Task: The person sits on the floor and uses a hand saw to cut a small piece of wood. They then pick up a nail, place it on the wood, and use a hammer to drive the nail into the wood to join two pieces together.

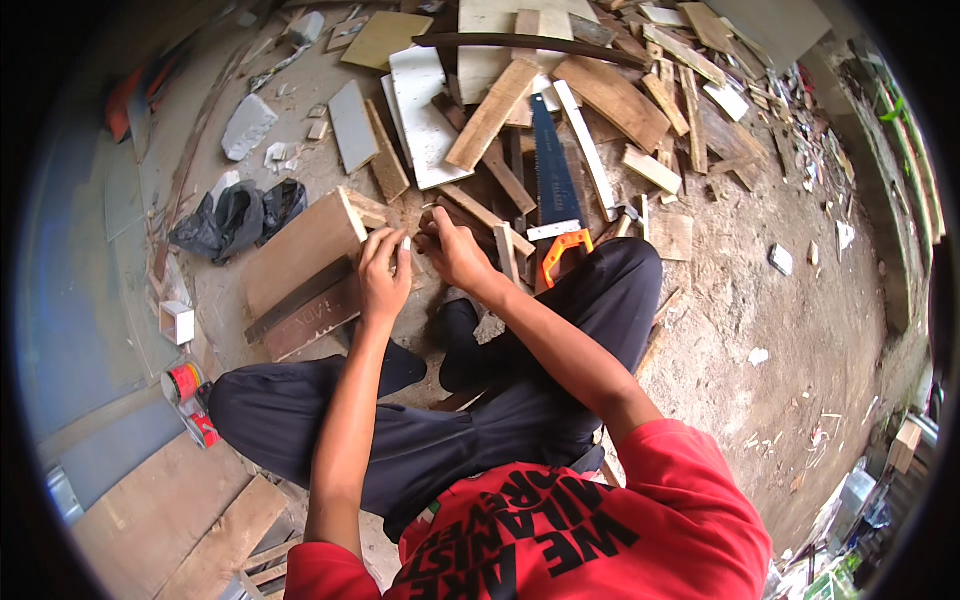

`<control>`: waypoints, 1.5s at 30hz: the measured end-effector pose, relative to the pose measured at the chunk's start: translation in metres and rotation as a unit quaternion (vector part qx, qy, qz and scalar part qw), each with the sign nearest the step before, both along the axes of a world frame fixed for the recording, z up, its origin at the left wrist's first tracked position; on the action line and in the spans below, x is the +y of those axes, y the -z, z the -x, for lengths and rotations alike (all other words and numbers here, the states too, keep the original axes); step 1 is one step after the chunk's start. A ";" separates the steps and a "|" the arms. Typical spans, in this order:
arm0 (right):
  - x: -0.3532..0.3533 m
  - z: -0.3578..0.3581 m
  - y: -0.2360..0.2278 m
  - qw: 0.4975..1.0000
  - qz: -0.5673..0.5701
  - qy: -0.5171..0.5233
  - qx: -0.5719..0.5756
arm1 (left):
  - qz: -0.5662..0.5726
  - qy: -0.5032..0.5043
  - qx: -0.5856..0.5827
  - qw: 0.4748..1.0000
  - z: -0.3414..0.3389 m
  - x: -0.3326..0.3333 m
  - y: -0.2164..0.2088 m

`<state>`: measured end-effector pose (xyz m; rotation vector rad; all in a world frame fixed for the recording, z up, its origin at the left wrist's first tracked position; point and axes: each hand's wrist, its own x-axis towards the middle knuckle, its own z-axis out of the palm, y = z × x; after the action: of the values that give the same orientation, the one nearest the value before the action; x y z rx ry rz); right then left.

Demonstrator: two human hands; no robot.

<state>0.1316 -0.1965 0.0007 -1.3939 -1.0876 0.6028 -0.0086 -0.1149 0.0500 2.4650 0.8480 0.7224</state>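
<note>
My left hand (pixel 384 275) is raised over the floor in front of my crossed legs, fingers curled and thumb drawn toward them. It is beside the top corner of a light wooden board (pixel 305 245); whether it touches the board I cannot tell. A few centimetres to its right, my right hand (pixel 457 252) is closed, its fingers bent in toward the left one. Anything held in either hand is too small or hidden to make out. Dark brown planks (pixel 310 310) lie against the board. A handsaw (pixel 555 180) with an orange handle lies beyond my right knee.
Wood offcuts (pixel 610 100) are heaped ahead, with a white board (pixel 425 115) and a hammer head (pixel 627 212) among them. A black plastic bag (pixel 238 222) and a foam chunk (pixel 248 127) lie to the left. Red cans (pixel 184 382) stand by my left knee.
</note>
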 end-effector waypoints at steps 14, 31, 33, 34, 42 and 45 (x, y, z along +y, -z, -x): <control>-0.037 -0.053 -0.012 0.998 -0.011 0.041 -0.056 | 0.425 -0.155 -0.228 0.862 -0.056 -0.013 0.023; -0.130 -0.221 0.206 0.595 0.598 0.525 0.116 | 0.537 -0.253 -0.497 0.634 0.051 0.016 -0.064; -0.116 -0.197 0.174 0.593 0.582 0.552 0.074 | 0.522 -0.250 -0.503 0.642 0.061 0.011 -0.079; -0.116 -0.199 0.175 0.592 0.562 0.576 0.048 | 0.520 -0.242 -0.505 0.645 0.062 0.012 -0.082; -0.086 -0.189 0.079 0.738 0.158 0.652 -0.067 | 0.452 -0.259 -0.556 0.647 0.099 0.001 -0.055; -0.064 -0.169 0.034 0.821 0.045 0.558 -0.116 | 0.443 -0.257 -0.512 0.690 0.122 -0.014 -0.025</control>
<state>0.3005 -0.2600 -0.0333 -1.9161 -0.2533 -0.3964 -0.1309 -0.1285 0.0752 0.6995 1.0171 1.2705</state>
